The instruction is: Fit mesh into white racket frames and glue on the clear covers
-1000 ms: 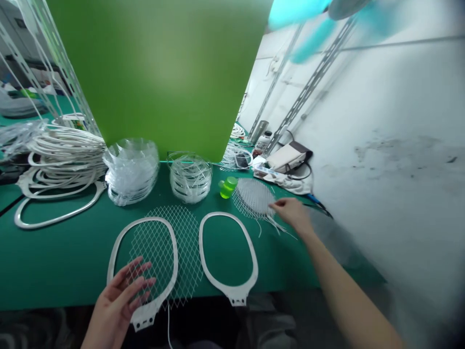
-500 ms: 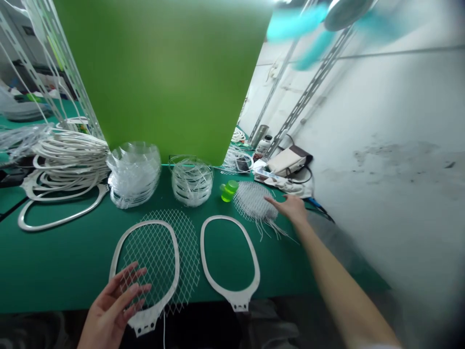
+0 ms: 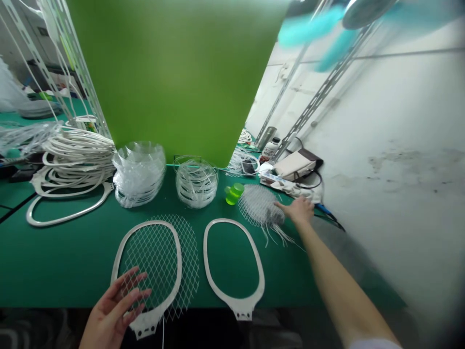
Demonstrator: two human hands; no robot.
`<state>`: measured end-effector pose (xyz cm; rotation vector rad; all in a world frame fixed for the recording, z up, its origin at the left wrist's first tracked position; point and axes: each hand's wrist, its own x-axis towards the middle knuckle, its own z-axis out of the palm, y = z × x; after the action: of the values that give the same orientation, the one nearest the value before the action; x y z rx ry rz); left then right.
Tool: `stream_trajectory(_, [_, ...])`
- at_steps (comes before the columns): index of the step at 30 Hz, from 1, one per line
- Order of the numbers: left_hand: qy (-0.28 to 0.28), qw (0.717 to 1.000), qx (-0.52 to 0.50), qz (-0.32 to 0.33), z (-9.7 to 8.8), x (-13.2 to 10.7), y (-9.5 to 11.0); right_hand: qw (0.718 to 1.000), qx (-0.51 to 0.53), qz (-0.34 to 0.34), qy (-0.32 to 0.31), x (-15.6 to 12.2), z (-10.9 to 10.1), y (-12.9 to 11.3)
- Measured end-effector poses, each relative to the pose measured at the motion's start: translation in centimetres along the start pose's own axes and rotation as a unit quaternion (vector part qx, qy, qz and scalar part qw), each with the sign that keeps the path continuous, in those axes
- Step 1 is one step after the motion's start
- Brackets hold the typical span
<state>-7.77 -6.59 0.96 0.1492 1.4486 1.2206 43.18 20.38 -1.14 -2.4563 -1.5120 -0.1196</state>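
My left hand (image 3: 112,312) hovers with fingers spread over the lower end of a white oval racket frame (image 3: 119,257) that lies on a sheet of white mesh (image 3: 189,252) near the table's front edge. A second, bare white frame (image 3: 254,261) lies just to its right. My right hand (image 3: 300,209) reaches far out and rests, fingers extended, on the right edge of a pile of white mesh pieces (image 3: 257,206) with loose strands trailing toward me. A small green bottle (image 3: 234,193) lies just left of that pile.
The green table (image 3: 54,261) also holds a stack of white frames (image 3: 72,155) at the left, two stacks of clear plastic pieces (image 3: 140,172) (image 3: 196,182), and a green board (image 3: 174,72) standing behind them. A pouch, cables and bottles (image 3: 296,167) sit at the back right beside a white wall.
My right hand has slid a little farther out along the mesh pile's right edge. My left hand stays spread over the frame. The camera has shifted slightly.
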Motion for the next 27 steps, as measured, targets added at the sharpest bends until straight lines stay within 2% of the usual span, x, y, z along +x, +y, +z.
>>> stream_trajectory(2, [0.0, 1.0, -0.01, -0.01, 0.1, 0.0, -0.1, 0.999, 0.017, -0.05, -0.005, -1.5, -0.1, -1.5])
stream_trajectory(6, [-0.014, 1.0, -0.019, 0.005, 0.7, -0.2, -0.4, 0.983, 0.053, -0.158, -0.08, -4.5, 0.7, -5.1])
stream_trajectory(11, [-0.01, 1.0, -0.019, 0.009, 1.0, -0.7, -0.5, 0.977, 0.04, -0.169, -0.121, -5.6, 0.9, -7.2])
stream_trajectory(17, [-0.005, 1.0, -0.025, 0.012, 0.2, -0.8, -0.3, 0.979, 0.019, -0.177, -0.104, -5.9, -0.9, -7.8])
stream_trajectory(22, [-0.01, 1.0, -0.026, 0.007, -0.3, -0.6, -0.2, 0.99, -0.009, -0.137, -0.032, -6.3, -3.9, -8.1])
stream_trajectory(27, [-0.015, 0.999, -0.022, 0.02, -0.5, -0.6, 0.0, 1.0, 0.009, 0.018, 0.023, -3.7, -7.7, -6.1])
